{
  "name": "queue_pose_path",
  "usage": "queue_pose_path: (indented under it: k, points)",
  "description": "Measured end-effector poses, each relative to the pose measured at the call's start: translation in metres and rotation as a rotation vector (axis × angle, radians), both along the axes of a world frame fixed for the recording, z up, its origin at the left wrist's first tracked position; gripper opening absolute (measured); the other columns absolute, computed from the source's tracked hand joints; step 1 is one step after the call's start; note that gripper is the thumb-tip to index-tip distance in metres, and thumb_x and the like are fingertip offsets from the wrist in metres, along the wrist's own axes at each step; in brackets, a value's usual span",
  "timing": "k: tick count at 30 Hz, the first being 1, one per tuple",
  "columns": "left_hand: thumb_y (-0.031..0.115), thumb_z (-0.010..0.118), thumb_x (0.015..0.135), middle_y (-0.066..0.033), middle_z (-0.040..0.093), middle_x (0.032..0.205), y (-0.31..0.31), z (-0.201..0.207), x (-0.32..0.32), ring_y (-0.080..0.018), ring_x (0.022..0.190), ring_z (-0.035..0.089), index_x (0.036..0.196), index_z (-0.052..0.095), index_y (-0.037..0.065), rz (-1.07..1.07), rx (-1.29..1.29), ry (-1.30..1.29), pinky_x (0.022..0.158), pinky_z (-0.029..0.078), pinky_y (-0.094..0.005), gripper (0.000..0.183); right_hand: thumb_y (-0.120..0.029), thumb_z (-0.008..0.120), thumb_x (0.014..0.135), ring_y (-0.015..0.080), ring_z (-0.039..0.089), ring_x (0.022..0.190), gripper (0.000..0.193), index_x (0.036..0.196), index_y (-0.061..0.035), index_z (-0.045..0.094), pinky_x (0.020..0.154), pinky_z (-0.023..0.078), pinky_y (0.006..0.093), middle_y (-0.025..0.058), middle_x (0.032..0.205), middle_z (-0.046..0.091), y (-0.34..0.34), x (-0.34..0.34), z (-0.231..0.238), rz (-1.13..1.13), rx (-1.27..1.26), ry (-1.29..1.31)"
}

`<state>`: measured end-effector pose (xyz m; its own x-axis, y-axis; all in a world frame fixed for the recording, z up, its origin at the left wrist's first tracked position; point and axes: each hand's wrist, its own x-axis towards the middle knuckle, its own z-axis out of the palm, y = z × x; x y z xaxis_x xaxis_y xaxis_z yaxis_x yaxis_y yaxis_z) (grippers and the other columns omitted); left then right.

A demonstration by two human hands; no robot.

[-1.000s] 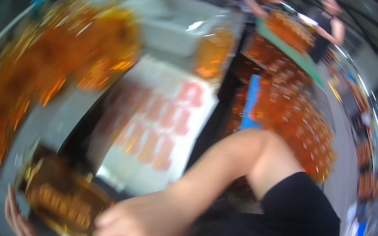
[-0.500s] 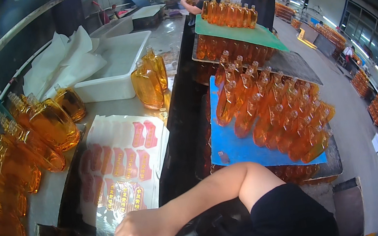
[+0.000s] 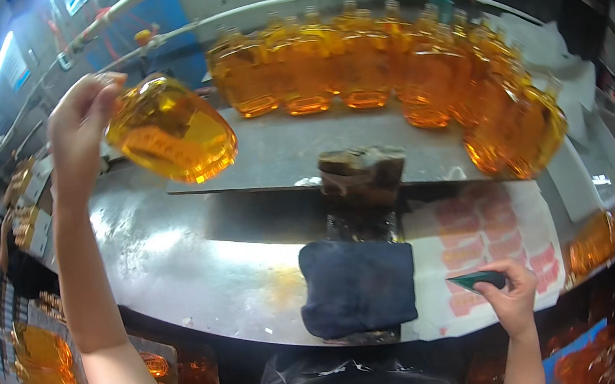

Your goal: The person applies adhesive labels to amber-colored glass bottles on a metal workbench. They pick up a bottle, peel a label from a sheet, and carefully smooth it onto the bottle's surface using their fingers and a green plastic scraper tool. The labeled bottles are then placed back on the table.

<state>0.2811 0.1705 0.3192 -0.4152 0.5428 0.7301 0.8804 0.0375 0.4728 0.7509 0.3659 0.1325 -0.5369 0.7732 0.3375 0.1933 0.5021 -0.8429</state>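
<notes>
While the left hand is raised high over the steel bench, its fingers are pinched on the neck end of an amber flask-shaped bottle, which hangs tilted in mid-air, base swung toward the middle of the bench, clear of the surface. Cap is hidden inside the grip.

Right hand sits low at the near edge, fingers curled around a small dark green flat tool, tip pointing left. It rests on the sheet of pink labels, which lies flat at the right end of the bench.

Dark blue cloth pad lies just left of the label sheet, touching its edge, right in front of the person. Behind it stands a dark, grimy block fixture at the front lip of a raised steel shelf.

Row of filled amber bottles stands upright along the back of that shelf, curving round to the right, packed side by side and touching. White trays far right. More amber bottles stacked below the bench on the left.
</notes>
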Motion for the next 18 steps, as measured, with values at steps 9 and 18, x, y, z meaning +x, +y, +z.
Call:
queue_pose_path:
  k: [9, 18]
  points:
    - [0.023, 0.062, 0.090, -0.0105, 0.063, 0.074, 0.099, -0.062, -0.184, -0.0206, 0.067, 0.059, 0.087, 0.060, 0.001, 0.266, -0.154, 0.309, 0.066, 0.046, -0.0324, 0.022, 0.008, 0.067, 0.074, 0.0129, 0.060, 0.085, 0.025, 0.097, 0.0014, 0.060, 0.081, 0.047, 0.0256, 0.0051, 0.090, 0.062, 0.039, -0.007, -0.003, -0.195, -0.194, -0.112]
    - [0.027, 0.076, 0.080, -0.0176, 0.068, 0.097, 0.139, -0.071, -0.206, -0.0364, 0.090, 0.065, 0.109, 0.056, 0.005, 0.290, -0.114, 0.117, 0.078, 0.051, -0.0439, 0.042, 0.003, 0.066, 0.086, 0.0152, 0.062, 0.091, 0.021, 0.106, 0.0024, 0.064, 0.083, 0.050, 0.0274, 0.0081, 0.100, 0.066, 0.054, -0.022, -0.017, -0.131, -0.184, -0.162]
